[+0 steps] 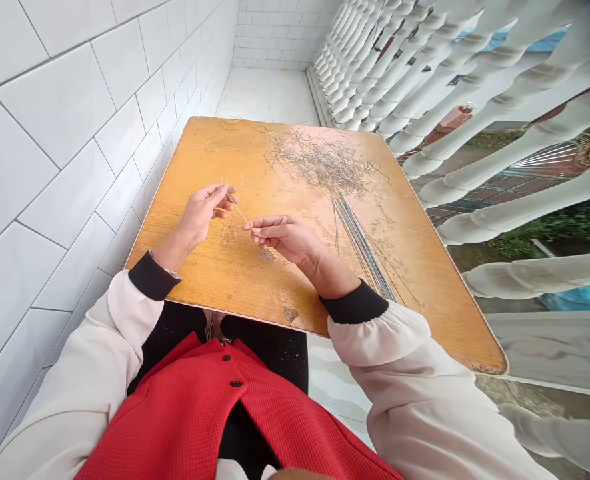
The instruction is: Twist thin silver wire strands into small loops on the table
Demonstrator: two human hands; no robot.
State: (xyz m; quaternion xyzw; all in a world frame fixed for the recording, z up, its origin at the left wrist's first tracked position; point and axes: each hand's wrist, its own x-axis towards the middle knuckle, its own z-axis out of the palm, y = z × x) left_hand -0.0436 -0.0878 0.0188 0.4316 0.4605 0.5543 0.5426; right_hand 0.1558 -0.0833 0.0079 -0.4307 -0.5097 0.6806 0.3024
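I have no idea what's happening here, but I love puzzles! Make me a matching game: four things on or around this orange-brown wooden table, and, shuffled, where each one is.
Things
1. Thin pale strand
2. Loose heap of curly silvery strands
3. Narrow bundle of long grey strands
4. White rounded balusters

Places
A. Beyond the wooden table, on its right side
B. Running from the heap toward the black right cuff
C. Held between the left hand and the right hand
D. Near the table's far edge

Pairs: 1-C; 2-D; 3-B; 4-A
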